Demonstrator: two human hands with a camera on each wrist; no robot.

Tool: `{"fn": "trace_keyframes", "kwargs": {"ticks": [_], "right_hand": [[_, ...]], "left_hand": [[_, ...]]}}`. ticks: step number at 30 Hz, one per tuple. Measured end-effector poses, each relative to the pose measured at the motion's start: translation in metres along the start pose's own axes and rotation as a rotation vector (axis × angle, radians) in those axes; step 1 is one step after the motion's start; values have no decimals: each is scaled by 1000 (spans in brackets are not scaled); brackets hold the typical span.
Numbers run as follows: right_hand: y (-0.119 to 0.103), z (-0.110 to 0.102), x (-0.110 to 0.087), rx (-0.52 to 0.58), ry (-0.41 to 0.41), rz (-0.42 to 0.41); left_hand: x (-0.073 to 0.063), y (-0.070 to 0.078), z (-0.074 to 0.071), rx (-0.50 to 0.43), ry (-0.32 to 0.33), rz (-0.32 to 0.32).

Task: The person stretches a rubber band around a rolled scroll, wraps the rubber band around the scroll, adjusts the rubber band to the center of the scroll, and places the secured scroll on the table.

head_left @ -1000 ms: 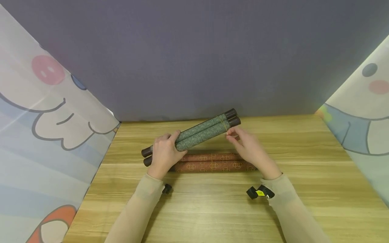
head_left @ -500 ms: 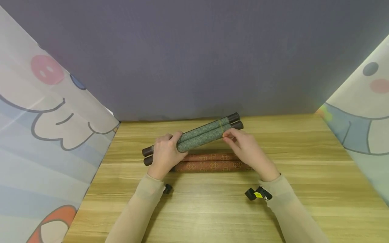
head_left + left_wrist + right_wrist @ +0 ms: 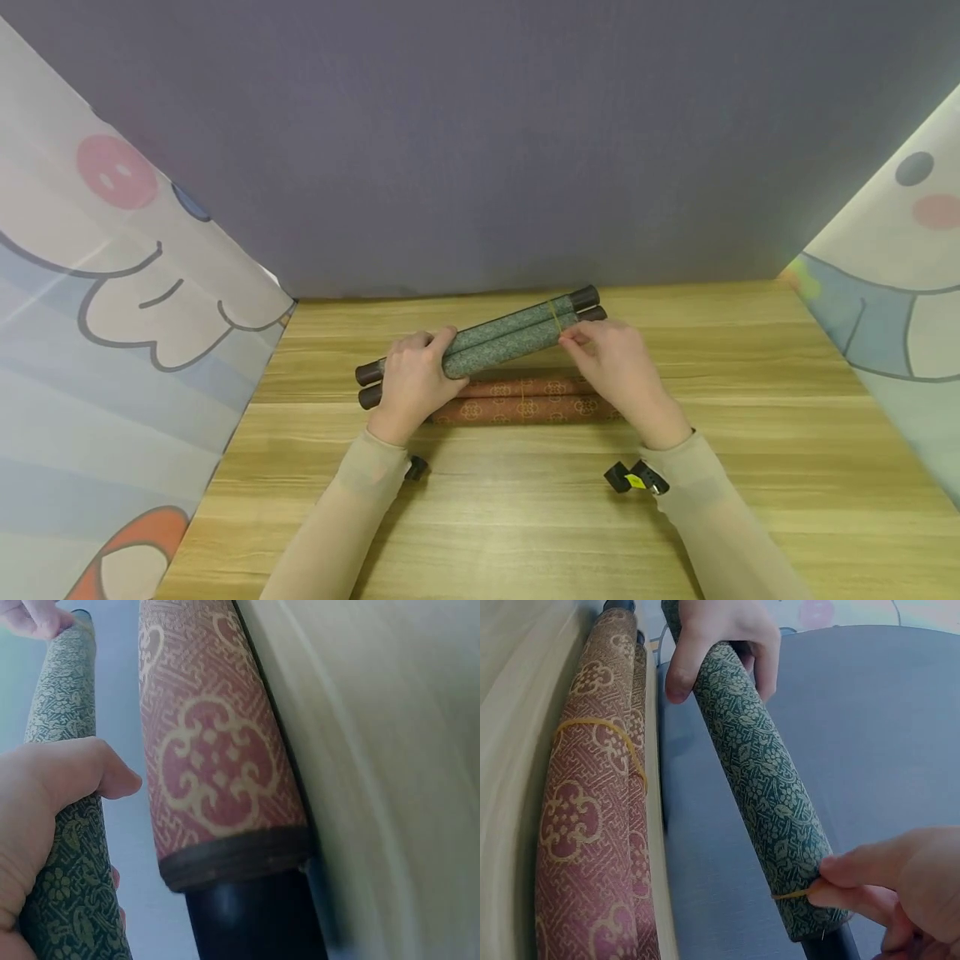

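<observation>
Two green patterned scrolls [image 3: 502, 340] with dark end knobs lie side by side, slanting up to the right in the head view. My left hand [image 3: 416, 379] grips them near their left end, thumb and fingers wrapped round. A yellow rubber band [image 3: 791, 894] loops round the pair near the right end. My right hand [image 3: 615, 362] pinches that band between thumb and forefinger at the lower scroll's edge. In front of the green pair, two red-brown scrolls [image 3: 540, 408] with gold flower motifs lie on the table, another rubber band [image 3: 592, 721] round their middle.
The wooden table [image 3: 510, 533] runs up to a grey upright panel [image 3: 525, 150] behind the scrolls. Cartoon-printed sheets [image 3: 127, 333] form the left and right sides. Black wrist cameras [image 3: 633, 477] sit under both sleeves.
The right ends of the green scrolls have dipped slightly and shifted right. My right hand has drawn the band straight across the pair, after it was stretched askew. The left hand keeps its grip.
</observation>
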State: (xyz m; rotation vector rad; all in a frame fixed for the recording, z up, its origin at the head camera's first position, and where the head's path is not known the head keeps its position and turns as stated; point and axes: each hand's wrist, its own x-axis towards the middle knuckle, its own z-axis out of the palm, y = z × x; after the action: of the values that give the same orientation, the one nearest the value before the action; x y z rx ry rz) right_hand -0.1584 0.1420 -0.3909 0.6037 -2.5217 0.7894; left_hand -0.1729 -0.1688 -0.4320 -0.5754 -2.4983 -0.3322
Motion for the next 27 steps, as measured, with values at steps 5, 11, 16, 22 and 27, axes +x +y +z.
{"fn": "trace_keyframes", "kwargs": {"ticks": [5, 11, 16, 22, 27], "right_hand": [[1, -2, 0, -21, 44, -7], [7, -12, 2, -11, 46, -47], [19, -16, 3, 7, -5, -148], [31, -17, 4, 3, -61, -229], [39, -23, 3, 21, -169, -185]], "left_hand": [[0, 1, -1, 9, -4, 11], [0, -1, -2, 49, -25, 17], [0, -4, -4, 62, -58, 26], [0, -6, -5, 68, -69, 43], [-1, -10, -3, 63, -72, 58]]}}
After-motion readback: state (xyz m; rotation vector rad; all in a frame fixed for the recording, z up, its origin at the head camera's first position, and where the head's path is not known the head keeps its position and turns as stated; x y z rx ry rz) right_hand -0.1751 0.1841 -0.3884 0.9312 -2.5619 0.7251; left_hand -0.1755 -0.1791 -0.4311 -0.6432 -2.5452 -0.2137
